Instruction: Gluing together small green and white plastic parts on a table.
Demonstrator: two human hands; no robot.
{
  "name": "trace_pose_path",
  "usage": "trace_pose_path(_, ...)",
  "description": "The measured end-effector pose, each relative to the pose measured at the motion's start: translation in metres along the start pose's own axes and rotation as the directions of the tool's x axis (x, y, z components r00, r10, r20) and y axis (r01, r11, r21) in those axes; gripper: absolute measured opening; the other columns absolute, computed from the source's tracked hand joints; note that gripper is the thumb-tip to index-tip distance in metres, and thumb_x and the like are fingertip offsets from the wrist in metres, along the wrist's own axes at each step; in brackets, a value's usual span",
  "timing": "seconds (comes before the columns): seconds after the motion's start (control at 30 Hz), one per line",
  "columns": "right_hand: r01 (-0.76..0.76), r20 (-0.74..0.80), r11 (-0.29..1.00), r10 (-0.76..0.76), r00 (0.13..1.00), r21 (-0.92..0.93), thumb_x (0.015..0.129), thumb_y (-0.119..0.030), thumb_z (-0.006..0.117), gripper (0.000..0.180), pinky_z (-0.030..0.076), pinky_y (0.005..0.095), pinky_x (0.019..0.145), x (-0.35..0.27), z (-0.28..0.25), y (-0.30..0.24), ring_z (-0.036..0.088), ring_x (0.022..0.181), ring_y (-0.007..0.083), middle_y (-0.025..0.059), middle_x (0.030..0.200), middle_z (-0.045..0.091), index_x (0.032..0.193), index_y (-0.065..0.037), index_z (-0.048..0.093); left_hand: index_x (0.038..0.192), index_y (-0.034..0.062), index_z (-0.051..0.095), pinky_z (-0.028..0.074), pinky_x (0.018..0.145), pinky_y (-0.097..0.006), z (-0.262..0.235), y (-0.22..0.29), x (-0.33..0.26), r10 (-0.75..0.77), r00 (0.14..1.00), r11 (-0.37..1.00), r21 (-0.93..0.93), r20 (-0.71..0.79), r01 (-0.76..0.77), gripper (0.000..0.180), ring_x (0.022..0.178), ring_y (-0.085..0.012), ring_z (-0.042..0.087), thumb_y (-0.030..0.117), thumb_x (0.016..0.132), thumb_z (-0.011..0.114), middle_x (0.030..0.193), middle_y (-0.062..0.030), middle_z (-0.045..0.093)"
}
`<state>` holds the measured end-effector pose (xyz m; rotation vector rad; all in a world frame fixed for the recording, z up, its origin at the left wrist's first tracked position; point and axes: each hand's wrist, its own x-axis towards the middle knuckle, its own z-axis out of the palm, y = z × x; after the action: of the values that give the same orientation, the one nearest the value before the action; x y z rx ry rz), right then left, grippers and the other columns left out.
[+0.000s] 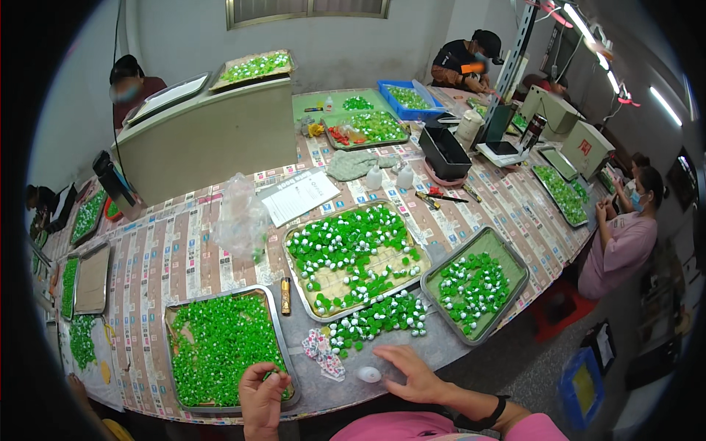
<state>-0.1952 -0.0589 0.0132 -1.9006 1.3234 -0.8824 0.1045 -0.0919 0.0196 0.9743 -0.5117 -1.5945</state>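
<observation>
My left hand [261, 397] is closed in a pinch over the near right corner of a metal tray [288, 345] filled with small green pieces [220, 334]. A bit of green shows at its fingertips, likely one such piece. My right hand [413, 376] is open, thumb and fingers apart, beside a small white squeeze bottle [368, 375] lying on the table. Just beyond lies a loose heap of green pieces with white balls [382, 320]. A crumpled patterned cloth [322, 353] sits left of the heap.
Behind the heap stands a tray of green-and-white pieces [353, 250]; a grey tray [478, 287] is at right. A clear plastic bag [241, 213], papers [298, 195], a glue tube [285, 295] and a black bin [444, 153] stand about. Co-workers sit around the table.
</observation>
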Motion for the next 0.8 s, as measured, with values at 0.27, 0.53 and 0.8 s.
trace_pose_path(0.27, 0.027, -0.026, 0.998, -0.025, 0.999, 0.065, 0.074, -0.011, 0.068, 0.046, 0.038, 0.0409, 0.094, 0.007, 0.022, 0.01, 0.053, 0.108, 0.0318, 0.0132, 0.113, 0.059, 0.118, -0.006, 0.056, 0.1, -0.0007, 0.057, 0.055, 0.075, -0.03, 0.036, -0.016, 0.001, -0.097, 0.993, 0.993, -0.06, 0.07, 0.101, 0.023, 0.081, -0.0187, 0.064, -0.009, 0.079, 0.062, 0.094, -0.0106, 0.062)
trace_pose_path(0.53, -0.135, 0.023, 0.94, 0.134, 0.991, 0.312, 0.075, -0.005, 0.064, 0.034, 0.044, 0.0345, 0.084, -0.001, 0.021, 0.003, 0.058, 0.098, 0.0264, 0.0119, 0.099, 0.058, 0.107, -0.003, 0.055, 0.109, -0.0021, 0.055, 0.052, 0.082, -0.029, 0.055, -0.034, 0.004, -0.187, 0.971, 0.982, -0.006, 0.149, 0.19, 0.028, 0.091, -0.0169, 0.061, -0.004, 0.082, 0.063, 0.101, -0.01, 0.06)
trace_pose_path(0.8, -0.249, 0.064, 0.824, 0.252, 0.966, 0.509, 0.081, -0.007, 0.063, 0.034, 0.045, 0.0292, 0.081, 0.013, 0.003, -0.026, 0.059, 0.091, 0.0178, 0.0091, 0.101, 0.052, 0.112, -0.001, 0.051, 0.105, 0.0017, 0.059, 0.053, 0.082, -0.028, 0.062, -0.045, 0.002, -0.228, 0.951, 0.972, -0.001, 0.207, 0.234, 0.022, 0.089, -0.0153, 0.062, -0.003, 0.084, 0.062, 0.1, -0.0075, 0.062)
